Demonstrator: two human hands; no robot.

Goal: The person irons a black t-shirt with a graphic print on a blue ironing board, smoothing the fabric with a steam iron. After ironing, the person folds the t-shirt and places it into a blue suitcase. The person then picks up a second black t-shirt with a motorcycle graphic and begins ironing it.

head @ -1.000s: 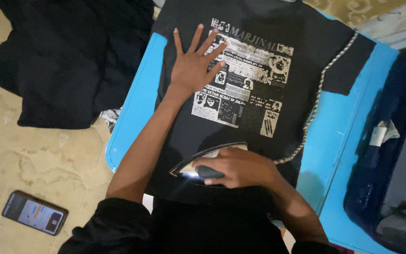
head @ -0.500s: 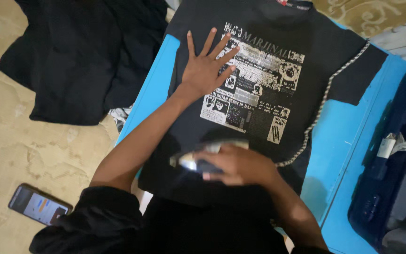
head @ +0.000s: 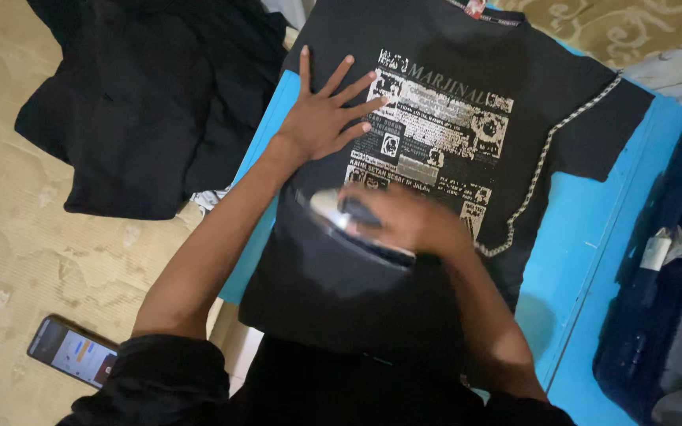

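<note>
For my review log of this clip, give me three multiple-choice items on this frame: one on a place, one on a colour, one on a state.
1. Where does the phone lie?
A on the floor, lower left
B on the shirt
C on the table

2. What colour is the table?
A red
B bright blue
C white

3. How is the left hand?
A fisted
B flat, fingers spread on the black T-shirt
C lifted away

Answers: 1 A, it lies on beige floor; 2 B, blue shows round the shirt; 3 B, the palm presses the cloth while the right hand grips the iron.
</note>
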